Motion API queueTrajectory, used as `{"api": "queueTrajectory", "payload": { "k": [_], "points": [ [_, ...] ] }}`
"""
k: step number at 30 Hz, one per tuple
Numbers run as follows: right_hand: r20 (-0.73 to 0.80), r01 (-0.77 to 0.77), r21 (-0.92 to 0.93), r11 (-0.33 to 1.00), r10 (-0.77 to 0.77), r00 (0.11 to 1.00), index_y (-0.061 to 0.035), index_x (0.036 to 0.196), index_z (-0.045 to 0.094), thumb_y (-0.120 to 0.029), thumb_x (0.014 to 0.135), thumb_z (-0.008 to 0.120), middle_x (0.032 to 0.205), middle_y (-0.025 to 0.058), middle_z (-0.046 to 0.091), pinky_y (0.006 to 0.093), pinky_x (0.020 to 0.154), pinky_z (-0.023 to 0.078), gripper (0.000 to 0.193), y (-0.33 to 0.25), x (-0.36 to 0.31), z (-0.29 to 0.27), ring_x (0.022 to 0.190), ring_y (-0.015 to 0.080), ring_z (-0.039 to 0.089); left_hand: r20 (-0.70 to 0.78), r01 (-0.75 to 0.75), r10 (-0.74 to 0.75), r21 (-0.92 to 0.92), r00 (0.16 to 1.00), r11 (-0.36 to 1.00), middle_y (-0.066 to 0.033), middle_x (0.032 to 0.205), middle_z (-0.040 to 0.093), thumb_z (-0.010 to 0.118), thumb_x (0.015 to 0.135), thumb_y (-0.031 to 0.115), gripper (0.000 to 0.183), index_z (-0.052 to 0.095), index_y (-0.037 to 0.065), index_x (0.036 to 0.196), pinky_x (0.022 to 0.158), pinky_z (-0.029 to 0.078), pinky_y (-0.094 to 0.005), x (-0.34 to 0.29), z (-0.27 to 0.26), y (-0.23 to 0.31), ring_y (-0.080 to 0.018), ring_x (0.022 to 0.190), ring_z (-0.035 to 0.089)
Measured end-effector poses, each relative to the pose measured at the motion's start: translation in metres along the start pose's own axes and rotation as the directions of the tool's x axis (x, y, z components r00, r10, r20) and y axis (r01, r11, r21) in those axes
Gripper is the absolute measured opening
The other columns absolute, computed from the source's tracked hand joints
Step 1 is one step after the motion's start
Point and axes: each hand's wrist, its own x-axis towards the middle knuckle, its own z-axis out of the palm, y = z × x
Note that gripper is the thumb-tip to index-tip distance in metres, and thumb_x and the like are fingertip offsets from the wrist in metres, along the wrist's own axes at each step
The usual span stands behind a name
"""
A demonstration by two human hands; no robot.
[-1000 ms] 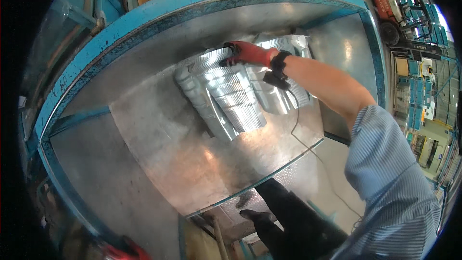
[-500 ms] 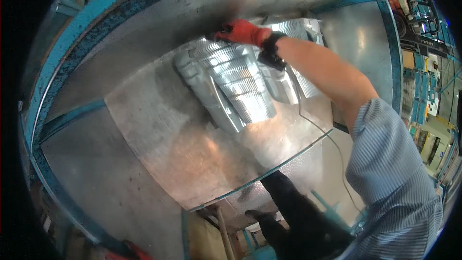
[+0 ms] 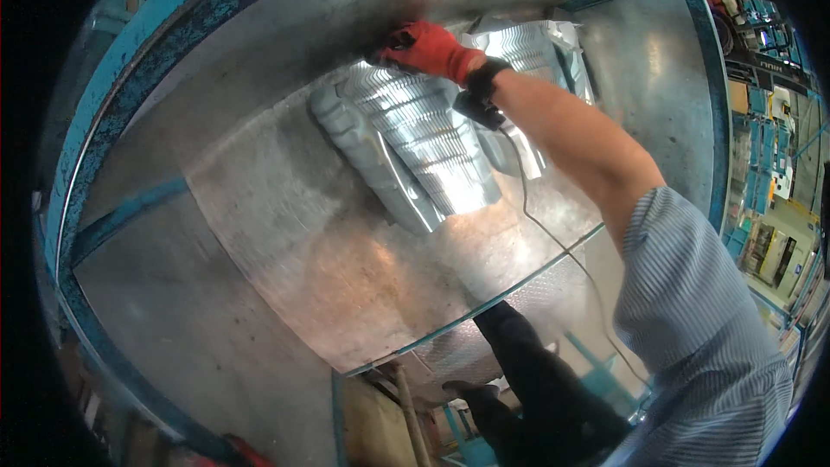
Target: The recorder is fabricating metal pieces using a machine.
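My right hand [image 3: 422,49], in a red glove with dark fingers, reaches over to the far side of a large metal bin. Its fingers curl at the far end of a shiny ribbed metal panel [image 3: 424,134]; the fingertips are partly hidden. The panel lies on the bin's floor, its smooth formed side to the left. Partly behind my forearm, a second ribbed metal panel [image 3: 523,47] lies to the right. My left hand [image 3: 246,451], also in a red glove, shows only a sliver by the bin's rim at the lower left, its fingers hidden.
A blue, worn rim [image 3: 82,143] runs round the bin, with a grey metal floor [image 3: 346,277] inside. From a black device at my right wrist [image 3: 480,108], a thin cable [image 3: 566,251] hangs across the bin's near edge. My dark-clad legs [image 3: 553,372] stand at that edge. An orange forklift [image 3: 718,4] is beyond, upper right.
The view has shifted slightly. My right hand has moved a little away at the panel's far end, and the cable has swung left. The ribbed panel stays in nearly the same place.
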Motion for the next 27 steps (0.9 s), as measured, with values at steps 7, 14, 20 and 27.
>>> {"api": "queueTrajectory", "payload": {
  "k": [7, 14, 20, 27],
  "points": [
    [0.009, 0.076, 0.004, 0.997, -0.076, 0.997, -0.0144, 0.105, 0.072, -0.063, 0.082, 0.055, 0.112, 0.0119, 0.067, 0.0415, 0.095, 0.046, 0.056, -0.008, -0.002, -0.007, 0.11, 0.0323, 0.059, 0.03, 0.006, -0.005, -0.017, 1.0, 1.0, -0.0381, 0.129, 0.042, 0.075, 0.081, 0.028, 0.079, 0.034, -0.012, 0.135, 0.097, 0.039, -0.061, 0.007, -0.01, 0.013, -0.0521, 0.114, 0.046],
    [0.164, -0.011, 0.022, 1.0, 0.007, 0.986, -0.0126, 0.114, 0.069, -0.07, 0.082, 0.05, 0.118, 0.0135, 0.065, 0.0423, 0.097, 0.045, 0.068, -0.005, -0.001, -0.012, 0.11, 0.0337, 0.06, 0.239, 0.235, -0.203, -0.114, 0.95, 0.965, -0.0353, 0.127, 0.044, 0.072, 0.082, 0.037, 0.081, 0.036, -0.012, 0.136, 0.095, 0.039, -0.0592, 0.011, -0.022, 0.023, -0.051, 0.113, 0.047],
    [0.136, -0.075, 0.083, 0.994, 0.063, 0.989, -0.0109, 0.099, 0.072, -0.068, 0.079, 0.055, 0.106, 0.0152, 0.068, 0.0424, 0.088, 0.047, 0.063, -0.025, -0.014, -0.011, 0.102, 0.0337, 0.062, 0.203, 0.247, -0.225, -0.089, 0.953, 0.965, -0.0339, 0.126, 0.044, 0.07, 0.082, 0.04, 0.081, 0.036, -0.011, 0.136, 0.095, 0.039, -0.0577, 0.012, -0.032, 0.042, -0.0495, 0.113, 0.047],
    [-0.091, -0.064, 0.016, 0.998, 0.065, 0.994, -0.0116, 0.074, 0.072, -0.059, 0.079, 0.062, 0.082, 0.0115, 0.069, 0.0408, 0.089, 0.044, 0.049, -0.043, -0.085, 0.015, 0.092, 0.0316, 0.062, 0.212, 0.243, -0.213, -0.124, 0.954, 0.962, -0.0317, 0.136, 0.04, 0.066, 0.086, 0.038, 0.077, 0.035, -0.007, 0.14, 0.099, 0.038, -0.0563, 0.019, -0.048, 0.055, -0.0479, 0.12, 0.044]
  ]
}}
